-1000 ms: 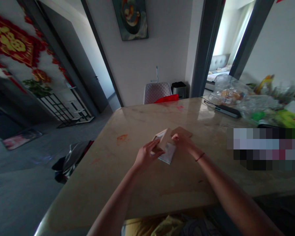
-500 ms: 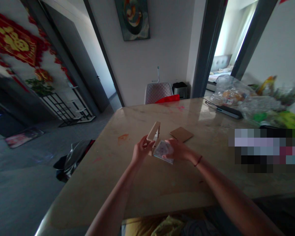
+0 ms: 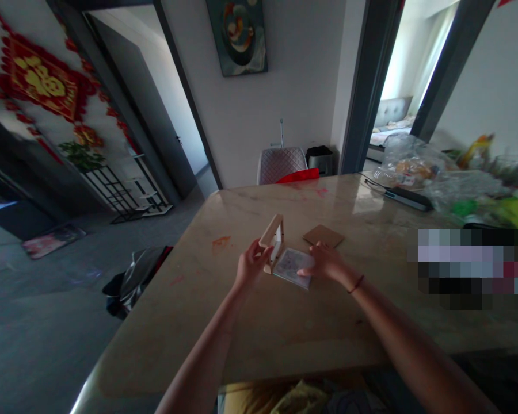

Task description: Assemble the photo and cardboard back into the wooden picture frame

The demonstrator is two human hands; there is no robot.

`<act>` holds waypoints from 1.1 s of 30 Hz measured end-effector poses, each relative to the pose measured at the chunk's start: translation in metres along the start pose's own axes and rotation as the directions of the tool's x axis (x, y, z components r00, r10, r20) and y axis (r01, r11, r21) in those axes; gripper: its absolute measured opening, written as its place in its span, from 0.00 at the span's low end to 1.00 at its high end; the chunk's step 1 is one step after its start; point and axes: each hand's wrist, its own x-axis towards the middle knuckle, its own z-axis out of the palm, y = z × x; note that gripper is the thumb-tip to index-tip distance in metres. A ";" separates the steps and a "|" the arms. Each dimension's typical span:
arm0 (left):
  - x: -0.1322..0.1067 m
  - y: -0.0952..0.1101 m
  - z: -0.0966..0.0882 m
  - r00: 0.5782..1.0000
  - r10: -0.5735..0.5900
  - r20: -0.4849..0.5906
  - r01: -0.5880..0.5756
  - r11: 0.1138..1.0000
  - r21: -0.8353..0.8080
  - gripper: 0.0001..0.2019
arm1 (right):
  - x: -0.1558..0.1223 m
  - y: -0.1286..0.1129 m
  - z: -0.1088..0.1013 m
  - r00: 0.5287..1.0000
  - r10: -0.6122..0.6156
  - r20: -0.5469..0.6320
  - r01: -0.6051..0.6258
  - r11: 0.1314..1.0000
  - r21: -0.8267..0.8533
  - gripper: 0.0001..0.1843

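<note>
The glossy, stone-patterned table point(image 3: 176, 333) bears everything: the left hand point(image 3: 251, 265) is clamped on a boxy wooden frame point(image 3: 271, 231) tipped on edge, while the right hand point(image 3: 328, 265), well apart, touches a thin, clear-looking panel point(image 3: 290, 264), its grip unclear. Panel and flat brown board point(image 3: 322, 234) lie outside the frame, so separation looks done, with nothing fitted together.

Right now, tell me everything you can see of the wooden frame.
The wooden frame is pale and looks like bare wood, with straight bars around a whitish opening and small dark marks along its inner side. It is raised on edge, seen at a steep angle, seemingly resting on the table, with the left hand gripping it. A clear panel lies right of it; I can't tell whether they touch.
</note>
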 end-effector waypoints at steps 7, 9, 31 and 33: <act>-0.001 0.000 0.002 1.000 0.011 0.015 -0.011 1.000 0.016 0.15 | 0.006 -0.001 0.003 0.998 0.063 0.025 -0.064 0.997 0.048 0.39; -0.002 0.001 0.002 1.000 0.008 0.027 -0.008 1.000 0.015 0.15 | 0.009 0.001 0.004 0.997 0.061 0.048 -0.063 0.997 0.043 0.39; -0.003 0.003 0.002 0.999 -0.007 0.032 0.006 0.999 0.033 0.15 | 0.013 0.003 -0.003 0.981 -0.026 0.192 0.010 0.996 0.087 0.27; -0.003 0.004 0.002 0.999 -0.008 0.032 0.007 0.999 0.035 0.16 | 0.010 0.001 -0.003 0.986 -0.024 0.164 0.007 0.994 0.105 0.24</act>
